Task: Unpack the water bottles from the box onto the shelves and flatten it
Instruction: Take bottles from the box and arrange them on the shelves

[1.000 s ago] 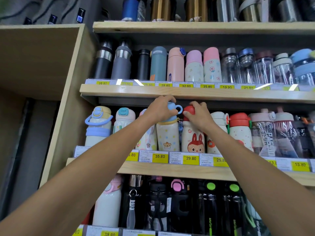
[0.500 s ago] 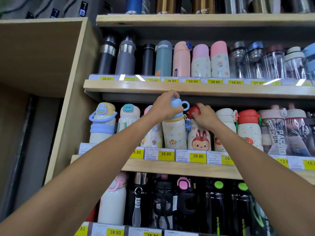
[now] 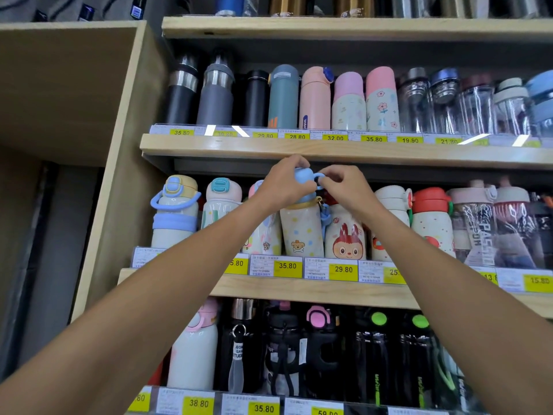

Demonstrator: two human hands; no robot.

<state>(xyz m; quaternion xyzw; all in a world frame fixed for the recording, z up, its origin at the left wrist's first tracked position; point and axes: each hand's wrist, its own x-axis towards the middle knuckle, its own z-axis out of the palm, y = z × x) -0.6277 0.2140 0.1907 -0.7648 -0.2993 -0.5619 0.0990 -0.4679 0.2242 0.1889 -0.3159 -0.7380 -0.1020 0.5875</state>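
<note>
Your left hand [image 3: 282,188] grips the blue cap [image 3: 302,175] of the bottle [image 3: 302,232]; your right hand [image 3: 348,191] pinches the cap's loop [image 3: 322,176]. The bottle stands on the middle shelf [image 3: 299,290], just beside a rabbit bottle [image 3: 345,242].

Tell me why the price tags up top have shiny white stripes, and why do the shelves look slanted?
Head view: the stripes are light glare on the clear price strip; the wide-angle lens likely slants the shelf edge; the left hand and right hand gripping the blue-capped bottle look sharp.
</note>
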